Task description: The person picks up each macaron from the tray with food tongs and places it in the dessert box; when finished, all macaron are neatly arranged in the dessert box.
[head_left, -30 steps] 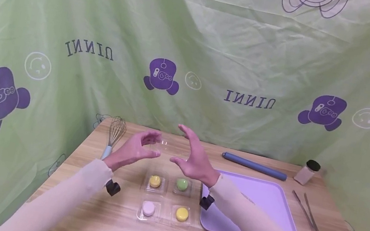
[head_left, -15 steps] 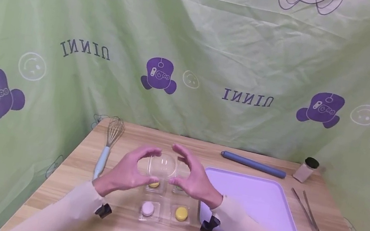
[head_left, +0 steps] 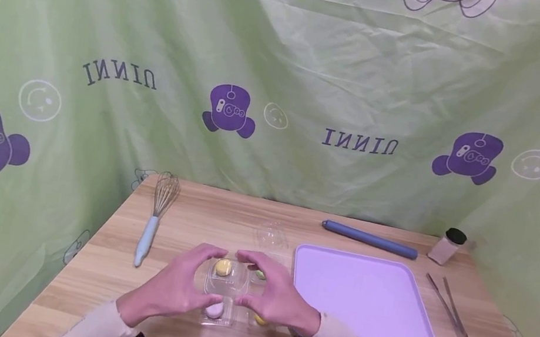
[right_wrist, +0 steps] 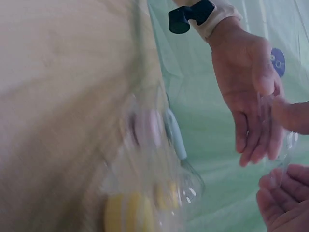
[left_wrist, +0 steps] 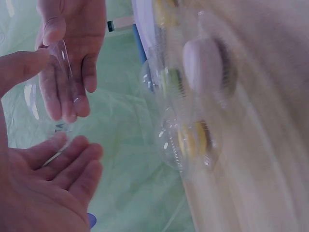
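Between both hands is a clear domed plastic lid, seen above the boxes in both wrist views. My left hand grips its left side, thumb nearest me and fingers beyond; my right hand grips the right side likewise. Beneath are clear plastic boxes, each with a macaron. The far-left yellow macaron shows through the lid, and the near-left pink macaron lies partly behind my left thumb. My right hand partly covers the green macaron and the near-right yellow macaron. Another clear dome shows beyond the green one.
A lilac tray lies just right of the boxes. Behind it rests a blue rolling pin, with a black-capped jar and metal tongs farther right. On the left lies a whisk. Green cloth hangs around the wooden table.
Both hands have come down and toward me with the lid, from beyond the boxes to over them. The clear dome behind the green macaron now shows uncovered.
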`<control>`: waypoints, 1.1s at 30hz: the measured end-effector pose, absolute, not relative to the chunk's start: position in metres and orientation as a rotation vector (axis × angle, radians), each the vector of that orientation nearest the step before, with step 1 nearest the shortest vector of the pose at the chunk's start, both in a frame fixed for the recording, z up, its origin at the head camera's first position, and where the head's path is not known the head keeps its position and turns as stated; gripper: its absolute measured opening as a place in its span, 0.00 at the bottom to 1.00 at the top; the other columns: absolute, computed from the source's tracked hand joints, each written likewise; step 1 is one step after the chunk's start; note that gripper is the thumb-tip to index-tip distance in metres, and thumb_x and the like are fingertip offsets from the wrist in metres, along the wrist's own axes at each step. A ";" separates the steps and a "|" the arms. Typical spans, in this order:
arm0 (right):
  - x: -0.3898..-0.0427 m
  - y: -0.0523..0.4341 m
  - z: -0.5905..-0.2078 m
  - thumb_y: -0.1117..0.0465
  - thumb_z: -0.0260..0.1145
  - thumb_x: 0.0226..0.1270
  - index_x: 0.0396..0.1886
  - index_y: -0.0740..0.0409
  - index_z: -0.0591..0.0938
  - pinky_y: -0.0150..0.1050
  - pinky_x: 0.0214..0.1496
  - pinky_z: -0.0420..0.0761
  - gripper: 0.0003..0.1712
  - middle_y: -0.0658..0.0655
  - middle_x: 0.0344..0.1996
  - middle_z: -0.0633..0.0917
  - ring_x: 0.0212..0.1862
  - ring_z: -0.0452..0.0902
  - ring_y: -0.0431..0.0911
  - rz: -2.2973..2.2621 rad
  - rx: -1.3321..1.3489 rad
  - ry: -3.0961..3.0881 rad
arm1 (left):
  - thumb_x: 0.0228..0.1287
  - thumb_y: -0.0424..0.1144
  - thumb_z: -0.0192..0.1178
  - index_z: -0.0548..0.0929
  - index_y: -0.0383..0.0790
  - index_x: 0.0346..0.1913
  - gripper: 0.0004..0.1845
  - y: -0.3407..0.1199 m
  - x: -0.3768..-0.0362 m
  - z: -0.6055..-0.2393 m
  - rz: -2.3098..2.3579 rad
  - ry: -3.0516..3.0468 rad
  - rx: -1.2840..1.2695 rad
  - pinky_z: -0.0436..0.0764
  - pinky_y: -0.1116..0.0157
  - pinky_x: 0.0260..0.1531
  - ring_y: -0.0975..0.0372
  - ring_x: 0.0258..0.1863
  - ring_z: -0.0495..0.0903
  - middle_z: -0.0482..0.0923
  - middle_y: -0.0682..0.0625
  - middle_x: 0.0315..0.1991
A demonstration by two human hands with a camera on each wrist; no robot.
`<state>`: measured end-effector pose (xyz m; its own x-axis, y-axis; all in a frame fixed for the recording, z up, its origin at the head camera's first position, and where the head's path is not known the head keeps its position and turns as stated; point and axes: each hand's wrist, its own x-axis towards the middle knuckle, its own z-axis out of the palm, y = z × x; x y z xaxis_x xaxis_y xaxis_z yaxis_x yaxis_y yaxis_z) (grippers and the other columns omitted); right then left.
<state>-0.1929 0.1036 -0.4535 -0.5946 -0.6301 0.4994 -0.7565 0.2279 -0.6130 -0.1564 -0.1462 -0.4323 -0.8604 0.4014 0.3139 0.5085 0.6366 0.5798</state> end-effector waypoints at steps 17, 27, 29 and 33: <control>-0.166 0.086 -0.472 0.48 0.80 0.53 0.69 0.50 0.71 0.41 0.72 0.77 0.45 0.49 0.66 0.79 0.67 0.76 0.44 0.845 1.357 -2.697 | 0.43 0.57 0.79 0.79 0.45 0.63 0.42 -0.159 -0.133 -0.471 -0.841 -2.836 -0.744 0.84 0.51 0.59 0.59 0.58 0.82 0.80 0.58 0.58; -0.166 0.086 -0.478 0.50 0.80 0.52 0.68 0.54 0.71 0.38 0.71 0.78 0.44 0.52 0.65 0.79 0.65 0.77 0.44 0.719 1.390 -2.703 | 0.42 0.57 0.79 0.78 0.44 0.63 0.43 -0.157 -0.135 -0.484 -0.825 -2.845 -0.763 0.86 0.54 0.57 0.62 0.54 0.82 0.80 0.58 0.56; -0.167 0.086 -0.478 0.50 0.80 0.52 0.68 0.55 0.71 0.38 0.71 0.78 0.44 0.53 0.64 0.79 0.65 0.78 0.45 0.709 1.390 -2.692 | 0.42 0.57 0.79 0.78 0.43 0.64 0.43 -0.157 -0.136 -0.484 -0.825 -2.842 -0.760 0.86 0.54 0.56 0.62 0.54 0.83 0.81 0.57 0.56; -0.169 0.085 -0.478 0.51 0.80 0.52 0.69 0.56 0.71 0.38 0.72 0.77 0.45 0.54 0.66 0.79 0.67 0.77 0.46 0.692 1.386 -2.703 | 0.42 0.57 0.79 0.78 0.42 0.64 0.44 -0.157 -0.139 -0.483 -0.831 -2.853 -0.750 0.86 0.52 0.57 0.60 0.55 0.83 0.81 0.56 0.57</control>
<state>-0.1692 0.0847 -0.4782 -0.6037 -0.7662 0.2203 -0.7777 0.5053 -0.3738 -0.1387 -0.1571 -0.4830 -0.8775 0.4342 0.2037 0.4756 0.7336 0.4854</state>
